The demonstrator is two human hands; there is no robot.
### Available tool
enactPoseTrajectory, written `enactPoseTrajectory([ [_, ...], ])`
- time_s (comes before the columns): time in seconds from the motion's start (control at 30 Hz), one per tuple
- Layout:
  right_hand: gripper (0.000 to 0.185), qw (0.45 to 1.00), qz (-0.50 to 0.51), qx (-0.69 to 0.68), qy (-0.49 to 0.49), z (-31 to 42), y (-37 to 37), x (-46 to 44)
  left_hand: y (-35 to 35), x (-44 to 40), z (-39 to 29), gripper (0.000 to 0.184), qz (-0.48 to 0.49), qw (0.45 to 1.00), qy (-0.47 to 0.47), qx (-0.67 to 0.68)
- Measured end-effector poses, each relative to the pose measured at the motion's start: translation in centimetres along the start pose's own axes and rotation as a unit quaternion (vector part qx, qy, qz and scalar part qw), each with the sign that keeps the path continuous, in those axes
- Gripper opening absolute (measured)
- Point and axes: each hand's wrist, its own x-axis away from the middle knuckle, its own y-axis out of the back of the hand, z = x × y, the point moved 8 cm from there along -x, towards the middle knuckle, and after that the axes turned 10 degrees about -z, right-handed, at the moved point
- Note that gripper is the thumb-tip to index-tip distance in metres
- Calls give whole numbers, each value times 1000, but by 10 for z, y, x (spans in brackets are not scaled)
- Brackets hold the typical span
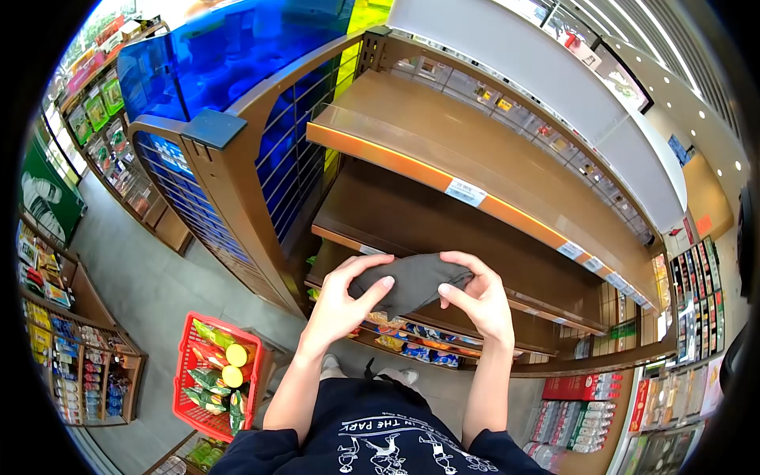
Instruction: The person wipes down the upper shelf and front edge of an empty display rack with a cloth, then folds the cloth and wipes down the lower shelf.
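Observation:
Between my two hands a folded dark grey cloth (pixel 413 283) is held up in front of my chest. My left hand (pixel 342 299) pinches its left end between thumb and fingers. At the other end my right hand (pixel 481 302) grips it the same way, thumb in front and fingers along the top edge. Directly behind the cloth is a brown shelf unit (pixel 451 134) with several tiers. Its orange front strip (pixel 396 162) carries white price labels (pixel 465 192).
A red shopping basket (pixel 180 396) with snack bags and yellow-lidded cans stands at lower left. Packets (pixel 404 348) line the lowest tier. Wire side panels (pixel 297 142) bound the unit's left. Bottle packs (pixel 570 423) stand at lower right. Grey floor (pixel 134 269) lies to the left.

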Motion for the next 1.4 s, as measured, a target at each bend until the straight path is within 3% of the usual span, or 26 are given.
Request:
enactPoseTrajectory([
  [0.07,41,999,-36,-2,10,2,-2,2,-5,4,-13,36,11,994,-52,-92],
  [0.17,36,997,-73,-4,20,3,-3,5,-20,18,-35,68,24,970,-173,-167],
  [0.27,36,996,-89,-24,2,2,-13,6,-42,28,-38,95,87,985,-108,-107],
  [0.5,48,996,-56,-58,-43,-11,-20,10,-40,27,-14,64,21,993,-101,-57],
  [0.57,61,997,-37,-42,-45,-9,-25,12,-40,26,-10,52,66,997,-28,-41],
  [0.63,69,999,-21,-32,-29,-13,-29,13,-37,28,-1,41,33,997,-63,-35],
  [0.67,69,999,-22,-34,-30,-12,-30,14,-33,28,10,36,20,999,-23,-16],
  [0.73,72,985,-33,168,34,-2,-32,16,-26,27,26,25,-22,998,41,31],
  [0.83,68,957,-42,272,94,-8,-30,14,-17,23,24,22,-46,989,72,120],
  [0.87,47,980,-38,191,48,-18,-29,11,-17,22,17,21,-50,983,89,151],
  [0.9,47,980,-38,190,47,-24,-26,9,-15,21,17,21,-50,983,89,151],
  [0.97,27,977,-113,180,-26,-36,-7,9,-16,21,19,20,-14,982,105,156],
  [1.03,33,982,-187,35,-2,-27,-6,7,-16,18,10,19,-15,982,95,160],
  [1.17,34,978,-199,56,-26,-25,12,-16,-24,-9,0,16,-8,988,57,144],
  [1.23,36,951,-183,240,-70,-23,24,-45,-34,-39,-12,19,17,992,52,114],
  [1.3,33,947,-252,187,66,4,33,-75,-36,-84,-21,25,10,1000,-1,-19],
  [1.33,33,947,-253,188,69,6,38,-89,-39,-102,-20,26,-9,999,12,33],
  [1.37,34,904,-271,321,86,12,46,-100,-41,-114,-13,27,-27,996,24,84],
  [1.4,35,842,-285,447,102,15,53,-107,-34,-120,-7,28,-48,998,-8,27],
])
